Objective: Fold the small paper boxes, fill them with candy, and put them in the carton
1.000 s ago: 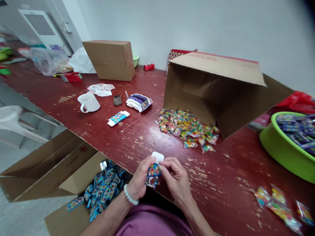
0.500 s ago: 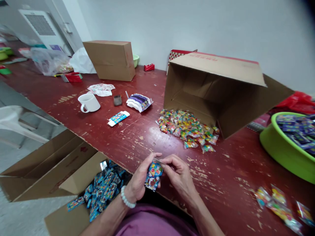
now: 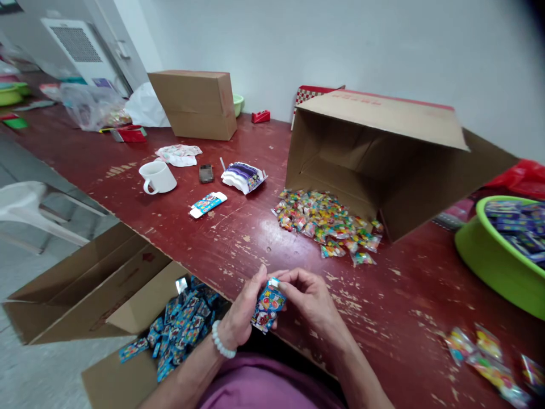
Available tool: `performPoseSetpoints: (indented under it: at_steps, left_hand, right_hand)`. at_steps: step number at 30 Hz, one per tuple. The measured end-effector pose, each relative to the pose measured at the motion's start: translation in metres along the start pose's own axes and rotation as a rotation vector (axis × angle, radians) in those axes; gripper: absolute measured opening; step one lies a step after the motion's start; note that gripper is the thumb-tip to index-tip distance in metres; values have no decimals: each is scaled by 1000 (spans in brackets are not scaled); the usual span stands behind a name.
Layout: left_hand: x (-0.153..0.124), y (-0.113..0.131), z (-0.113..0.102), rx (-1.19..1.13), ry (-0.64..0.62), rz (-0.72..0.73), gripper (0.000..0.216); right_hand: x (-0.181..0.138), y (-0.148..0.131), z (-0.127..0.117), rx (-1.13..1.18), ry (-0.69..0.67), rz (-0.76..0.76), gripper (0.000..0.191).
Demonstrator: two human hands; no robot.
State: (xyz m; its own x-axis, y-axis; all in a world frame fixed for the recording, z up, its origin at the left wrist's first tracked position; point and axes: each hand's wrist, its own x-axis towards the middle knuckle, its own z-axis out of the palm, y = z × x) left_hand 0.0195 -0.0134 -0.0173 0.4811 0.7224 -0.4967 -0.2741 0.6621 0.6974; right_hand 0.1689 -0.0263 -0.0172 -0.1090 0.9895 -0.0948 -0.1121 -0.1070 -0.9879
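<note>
My left hand (image 3: 243,307), with a pale bead bracelet at the wrist, is wrapped round a small blue printed candy box (image 3: 268,305) above the table's front edge. At the top of that box my right hand (image 3: 304,292) pinches a white-and-blue end flap between thumb and fingers. Beyond the hands, a heap of small clear candy packets (image 3: 327,224) spills from a cardboard carton (image 3: 374,125) lying on its side. Below and left, many similar blue boxes (image 3: 183,324) fill an open carton (image 3: 123,301).
On the red table (image 3: 238,250) are a white mug (image 3: 157,178), a flattened blue box (image 3: 208,204), a purple-and-white stack of packs (image 3: 243,177) and a dark small case (image 3: 206,174). A green basin (image 3: 489,261) of packs stands right, near loose candy packets (image 3: 489,358). A white stool (image 3: 25,207) stands left.
The box's top end has come into view with its white-and-blue flap, as my right fingers shifted on it. The whole view has moved slightly, so the table things sit a little further right.
</note>
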Motion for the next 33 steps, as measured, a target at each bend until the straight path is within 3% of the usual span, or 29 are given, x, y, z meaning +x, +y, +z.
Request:
performPoseSetpoints:
  at_steps: [2, 9, 11, 15, 17, 20, 24, 26, 28, 31, 33]
  left_hand:
    - [0, 1, -1, 13, 0, 22, 63]
    - [4, 1, -8, -134, 38, 24, 41]
    - [7, 0, -9, -214, 44, 30, 38]
    - [8, 1, -11, -254, 105, 34, 35]
    - [7, 2, -10, -237, 131, 73, 33]
    - [4, 3, -10, -172, 171, 172, 32]
    - [-5, 6, -16, -88, 200, 274, 30]
    - [-15, 15, -30, -23, 226, 261, 37]
    - [-29, 28, -56, 109, 331, 271, 48]
    - [-59, 45, -112, 430, 690, 390, 61]
    - [-83, 50, -153, 511, 828, 375, 62]
  right_hand:
    - [-1, -2, -1, 23, -9, 5, 18]
    - [-13, -5, 4, -413, -43, -303, 13]
    - [-17, 1, 8, -503, -35, -332, 25]
    - [-24, 14, 20, -750, -7, -424, 74]
    - [-24, 18, 26, -883, 16, -462, 88]
    - [-18, 21, 36, -994, 56, -504, 82]
    - [-6, 22, 45, -903, 5, -545, 79]
    - [-2, 25, 44, -809, -81, -503, 88]
    - [2, 31, 35, -755, -106, -442, 89]
    - [9, 46, 10, -761, 55, -412, 61]
    - [13, 58, -7, -770, 156, -412, 50]
